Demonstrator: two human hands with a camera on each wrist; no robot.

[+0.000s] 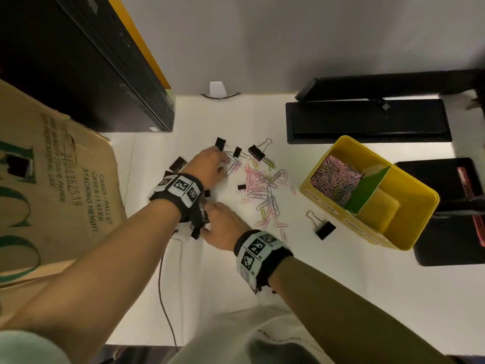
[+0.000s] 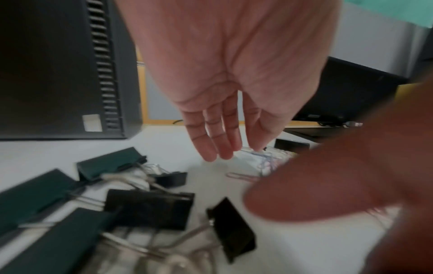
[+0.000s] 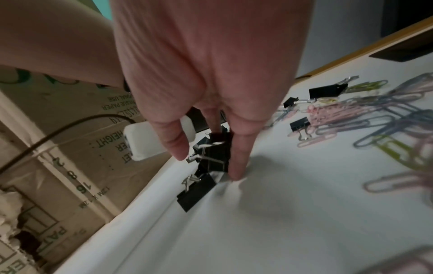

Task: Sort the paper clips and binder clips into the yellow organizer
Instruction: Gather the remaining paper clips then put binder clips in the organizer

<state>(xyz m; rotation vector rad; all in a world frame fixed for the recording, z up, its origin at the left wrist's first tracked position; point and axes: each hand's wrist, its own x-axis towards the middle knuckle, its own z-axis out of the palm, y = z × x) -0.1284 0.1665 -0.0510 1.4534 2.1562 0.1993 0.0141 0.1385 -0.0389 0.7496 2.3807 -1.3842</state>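
The yellow organizer point(image 1: 354, 223) stands at the right; its far compartment holds a heap of pastel paper clips point(image 1: 333, 179) behind a green divider point(image 1: 367, 190). Loose paper clips point(image 1: 262, 185) lie spread mid-table, with black binder clips point(image 1: 256, 152) behind them and one binder clip point(image 1: 325, 229) by the organizer's front wall. My left hand point(image 1: 210, 165) hovers over the pile's left edge, fingers point(image 2: 222, 129) straight and empty. My right hand point(image 1: 220, 229) reaches under the left wrist. In the right wrist view my right hand point(image 3: 208, 165) pinches a black binder clip point(image 3: 218, 153) from a cluster of binder clips point(image 2: 150, 209).
A cardboard box point(image 1: 52, 179) leans at the table's left edge, and a black computer tower point(image 1: 78, 61) stands behind it. A monitor base point(image 1: 367, 122) sits at the back right, a black tray point(image 1: 446, 211) right of the organizer. A cable point(image 1: 162, 285) runs off the front.
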